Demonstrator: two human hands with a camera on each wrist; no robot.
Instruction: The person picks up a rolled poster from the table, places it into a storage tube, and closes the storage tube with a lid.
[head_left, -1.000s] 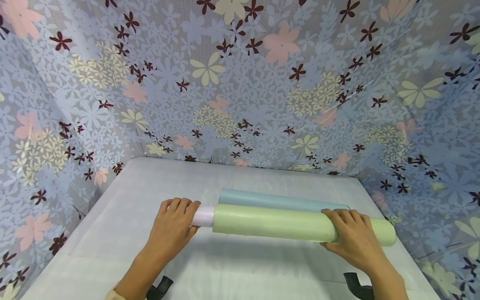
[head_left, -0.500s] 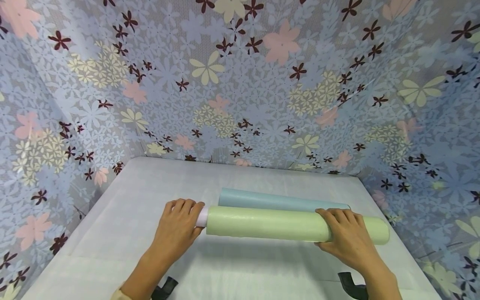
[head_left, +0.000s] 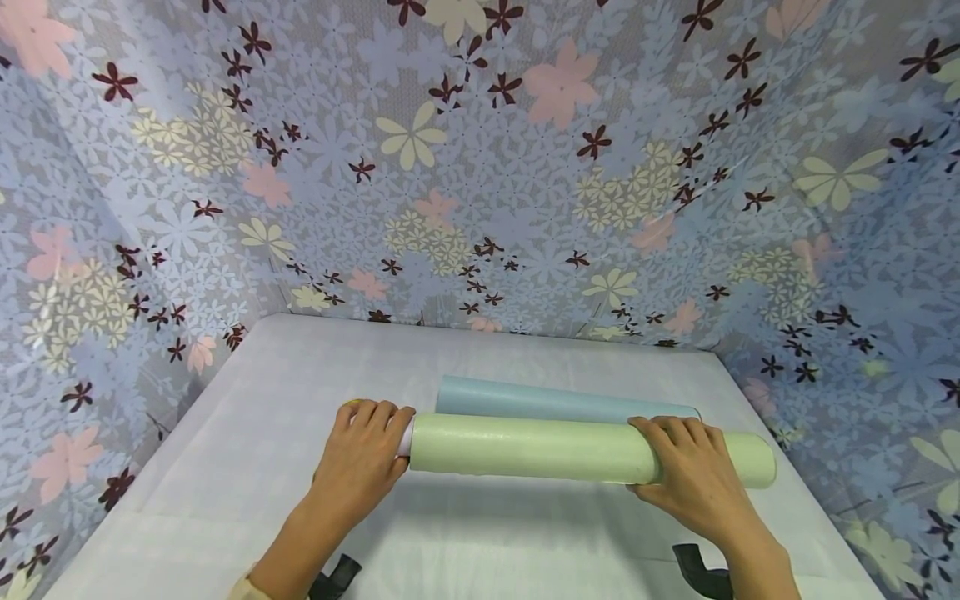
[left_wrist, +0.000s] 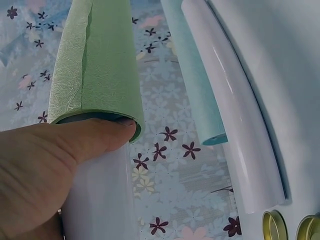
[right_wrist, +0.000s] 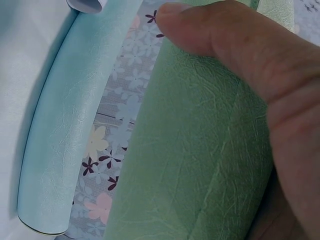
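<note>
My left hand (head_left: 363,458) grips a white tube (left_wrist: 102,192), which runs into the mouth of a pale green tube (head_left: 525,448). Only a short white stretch shows between hand and green rim in the head view. In the left wrist view my thumb lies across that rim. Toward the green tube's right end, my right hand (head_left: 693,462) holds it from above, thumb underneath. The green tube is level in front of a light blue tube (head_left: 555,398). Another white tube (left_wrist: 235,105) lies beside the blue one in the left wrist view.
Two gold-coloured rings or caps (left_wrist: 275,227) sit by the lying white tube's near end. White cloth covers the table (head_left: 300,358). A floral curtain (head_left: 480,208) hangs round its back and sides. Black wrist mounts (head_left: 335,577) show under both forearms.
The green tube and my right hand have shifted left, while my left hand has edged right. Less of the white tube shows between my left hand and the green rim.
</note>
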